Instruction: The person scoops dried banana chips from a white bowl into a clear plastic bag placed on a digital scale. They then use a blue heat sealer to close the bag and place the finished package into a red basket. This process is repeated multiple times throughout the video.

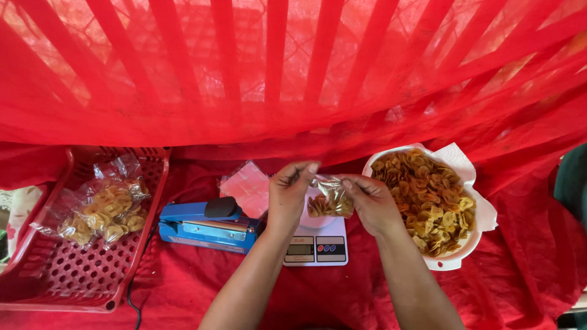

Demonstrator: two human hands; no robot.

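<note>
1. The left hand (pixel 287 192) has its grip clamped on the top left edge of a small clear bag of banana chips (pixel 331 198), thumb and fingers pinched together on the plastic.
2. The right hand (pixel 373 201) has its grip clamped on the bag's top right edge, so the bag hangs between the two hands.
3. Just below both grips sits a small white kitchen scale (pixel 316 247); the bag is right over its round platform, and whether it touches the platform cannot be told.
4. To the right of the right grip, close by, stands a white bowl (pixel 455 261) lined with paper and heaped with loose banana chips.
5. To the left of the left grip lies a blue heat sealer (pixel 205 229), with a stack of empty clear bags (pixel 247 186) just behind it.
6. Farther left of that grip is a red plastic basket (pixel 67 278) holding filled chip bags (pixel 101 211).
7. Everything rests on a bench covered with red cloth (pixel 526 269).
</note>
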